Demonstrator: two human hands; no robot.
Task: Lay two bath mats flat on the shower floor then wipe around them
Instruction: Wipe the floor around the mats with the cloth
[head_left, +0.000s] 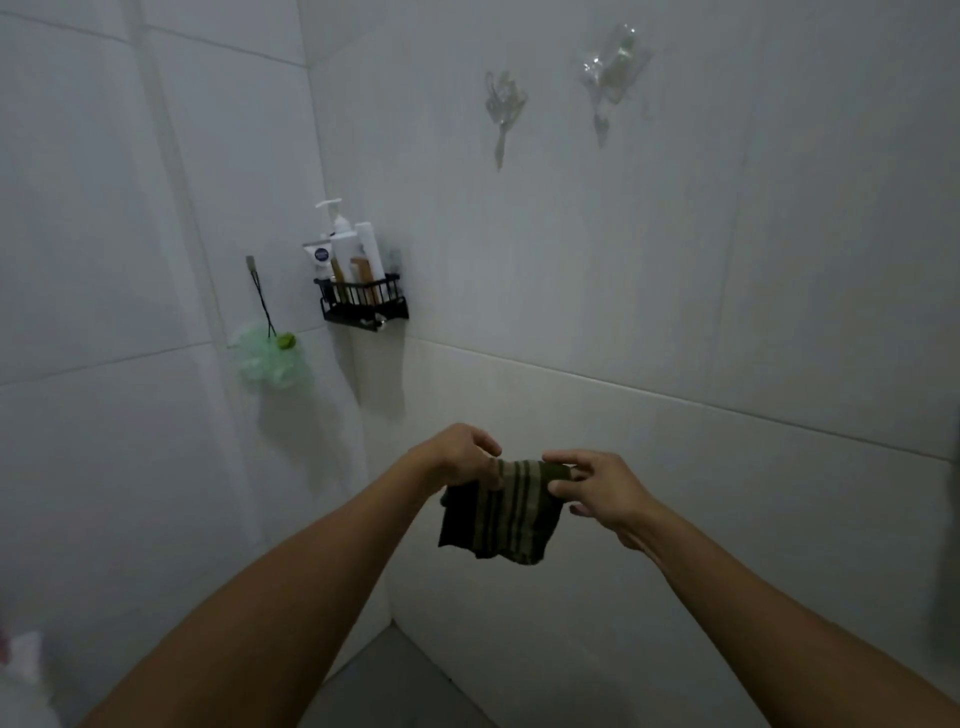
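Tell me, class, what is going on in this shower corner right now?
A person is standing in a tiled shower corner, holding a small dark green striped cloth up in front of the wall. The left hand and right hand each pinch its top edge, so it hangs loose between them. A black rack of bottles and a green bath sponge hang on the walls. Only a bare strip of floor shows, with no mat on it.

Cloth (501, 512): small, dark green with pale stripes, folded and hanging limp in mid-air before the tiled wall (675, 312), its top edge pinched between left hand (457, 457) and right hand (597, 486), lower corners drooping.
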